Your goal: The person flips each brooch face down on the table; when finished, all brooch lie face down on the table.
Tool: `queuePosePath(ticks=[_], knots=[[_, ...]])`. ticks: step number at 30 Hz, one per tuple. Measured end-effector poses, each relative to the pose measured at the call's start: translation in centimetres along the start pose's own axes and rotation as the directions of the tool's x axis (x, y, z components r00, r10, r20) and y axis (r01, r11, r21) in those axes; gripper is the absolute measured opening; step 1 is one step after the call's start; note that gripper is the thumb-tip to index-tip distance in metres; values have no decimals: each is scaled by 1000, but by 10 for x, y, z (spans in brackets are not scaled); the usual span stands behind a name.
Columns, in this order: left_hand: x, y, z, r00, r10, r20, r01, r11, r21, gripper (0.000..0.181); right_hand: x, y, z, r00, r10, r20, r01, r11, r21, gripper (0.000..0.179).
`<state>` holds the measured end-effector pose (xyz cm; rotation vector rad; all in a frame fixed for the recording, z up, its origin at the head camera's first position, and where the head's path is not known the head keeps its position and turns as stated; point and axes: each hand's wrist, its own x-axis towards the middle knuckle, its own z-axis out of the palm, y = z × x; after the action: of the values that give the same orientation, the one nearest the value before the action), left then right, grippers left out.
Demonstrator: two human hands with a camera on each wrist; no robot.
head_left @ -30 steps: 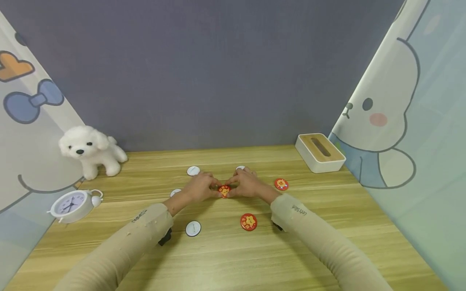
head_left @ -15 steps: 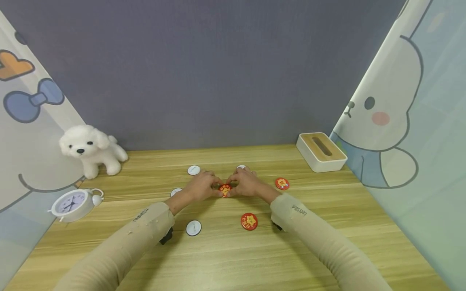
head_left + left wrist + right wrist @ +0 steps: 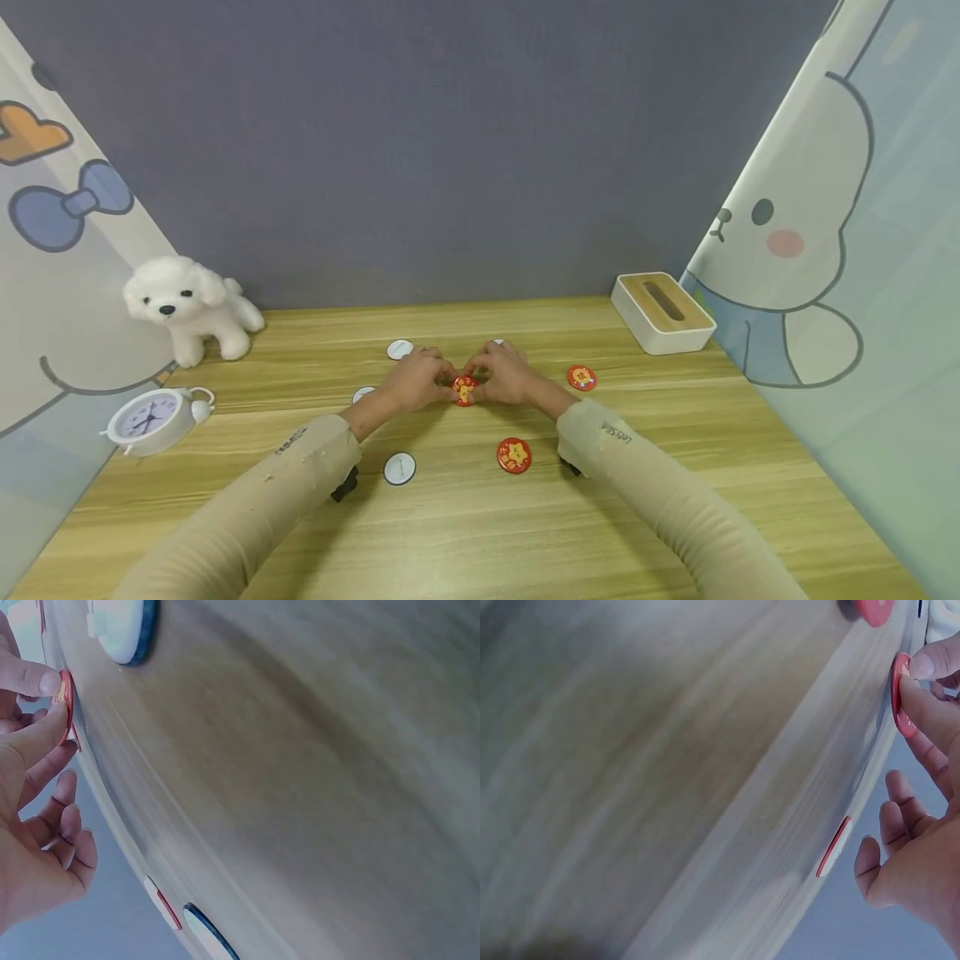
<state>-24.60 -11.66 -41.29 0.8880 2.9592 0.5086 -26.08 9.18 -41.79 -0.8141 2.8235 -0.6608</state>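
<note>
Tipped slightly more upright since the earlier frame, the red star badge (image 3: 465,391) is pinched at opposite sides by the left hand (image 3: 417,381) and right hand (image 3: 505,375), mid-desk (image 3: 450,533), nearer the far edge. Round, without a long axis, its printed face points toward the near edge. Turning it seems underway; next probably calls for an even pinch.

At the left edge of the red badge (image 3: 465,391), we see the left hand (image 3: 422,382), which pinches it between thumb and finger; at the right edge, the right hand (image 3: 504,374) pinches it likewise. We note the other fingers bent loosely. The left forearm (image 3: 255,500) and the right forearm (image 3: 667,500), both sleeved, slant inward toward the badge.
</note>
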Motion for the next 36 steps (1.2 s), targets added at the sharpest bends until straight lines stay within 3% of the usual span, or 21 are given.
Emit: queuePosePath(ticks=[15,26,36], knots=[[0,3,2,1000,-17,-17,16,1000,-6,26,1,1,-3,1000,26,-15,-25,997,75,19],[2,2,3,1000,-22,7,22,998,-51,23,2,4,-3,1000,29,-12,-28,995,97,19],[3,4,0,1000,-7,-9,6,996,-94,16,0,2,-7,1000,14,-12,-12,990,141,14]])
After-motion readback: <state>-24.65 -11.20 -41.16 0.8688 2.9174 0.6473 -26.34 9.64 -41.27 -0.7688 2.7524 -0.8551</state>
